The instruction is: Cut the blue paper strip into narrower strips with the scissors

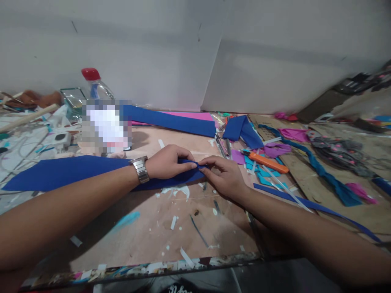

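Observation:
A long blue piece of fabric lies across the work table, running from the far left under my left wrist. My left hand, with a metal watch on its wrist, pinches the fabric near its right end. Close against it, my right hand pinches the tip of the same fabric between thumb and fingers. The two sets of fingertips almost touch. Part of the fabric is hidden behind my left hand and forearm.
Behind my hands lie a blue strip and a folded blue piece. An orange cutter is at the right, near a narrow blue strip. A red-capped bottle stands at the back left of the table.

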The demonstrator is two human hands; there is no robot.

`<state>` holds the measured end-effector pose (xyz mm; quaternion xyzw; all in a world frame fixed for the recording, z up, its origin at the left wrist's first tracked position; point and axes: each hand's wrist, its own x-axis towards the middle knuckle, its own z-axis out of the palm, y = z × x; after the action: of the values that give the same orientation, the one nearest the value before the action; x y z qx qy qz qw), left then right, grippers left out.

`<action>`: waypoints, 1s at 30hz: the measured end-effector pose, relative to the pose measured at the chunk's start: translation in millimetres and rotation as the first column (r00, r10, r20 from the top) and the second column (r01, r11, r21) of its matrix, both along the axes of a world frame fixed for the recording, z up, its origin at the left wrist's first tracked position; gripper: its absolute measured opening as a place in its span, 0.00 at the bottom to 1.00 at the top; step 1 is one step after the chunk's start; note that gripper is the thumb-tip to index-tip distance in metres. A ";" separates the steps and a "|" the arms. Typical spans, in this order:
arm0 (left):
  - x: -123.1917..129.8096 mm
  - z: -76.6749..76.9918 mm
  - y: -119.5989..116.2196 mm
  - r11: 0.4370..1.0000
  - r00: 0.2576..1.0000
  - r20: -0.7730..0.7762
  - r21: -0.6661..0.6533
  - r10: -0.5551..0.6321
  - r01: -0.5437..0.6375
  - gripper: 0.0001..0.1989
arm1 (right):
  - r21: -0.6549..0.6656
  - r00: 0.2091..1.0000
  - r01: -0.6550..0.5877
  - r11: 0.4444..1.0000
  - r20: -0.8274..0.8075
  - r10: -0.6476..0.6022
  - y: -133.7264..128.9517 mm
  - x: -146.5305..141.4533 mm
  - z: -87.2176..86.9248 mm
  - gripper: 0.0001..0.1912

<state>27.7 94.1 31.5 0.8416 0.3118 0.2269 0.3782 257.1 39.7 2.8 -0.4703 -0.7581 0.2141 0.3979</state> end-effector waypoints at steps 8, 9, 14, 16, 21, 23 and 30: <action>1.5 2.5 -4.9 1.000 1.000 0.028 -0.029 0.000 0.001 0.11 | 0.009 1.000 0.003 1.000 -0.005 -0.003 1.0 1.2 -1.2 0.05; 1.6 2.5 -5.2 0.999 1.000 0.030 -0.036 0.000 0.001 0.11 | 0.014 1.000 -0.009 1.000 -0.007 0.009 1.1 1.2 -1.4 0.05; 2.2 2.4 -5.5 0.999 1.000 0.028 -0.046 0.015 -0.013 0.11 | 0.035 1.000 -0.016 0.999 -0.013 0.016 0.4 0.8 -0.5 0.04; 2.2 2.5 -5.7 0.999 0.999 0.028 -0.045 0.016 -0.014 0.11 | 0.042 1.000 -0.017 0.999 -0.002 0.017 0.3 0.7 0.4 0.05; 2.7 1.5 -7.0 1.000 1.000 0.009 -0.031 0.003 -0.002 0.12 | 0.079 0.999 -0.040 0.996 0.002 0.040 1.6 1.3 0.7 0.04; 3.0 0.7 -7.3 1.000 1.000 0.009 -0.027 0.011 -0.010 0.11 | 0.091 0.998 -0.057 0.994 -0.004 0.058 1.9 1.8 0.2 0.06; 4.4 -1.5 -8.7 0.999 0.999 0.027 0.007 0.032 -0.032 0.11 | 0.092 1.000 -0.024 0.995 -0.005 0.025 1.0 1.3 1.3 0.04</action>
<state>32.1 85.5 30.0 0.8348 0.3194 0.2452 0.3755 258.4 40.7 4.0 -0.4416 -0.7716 0.1853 0.4187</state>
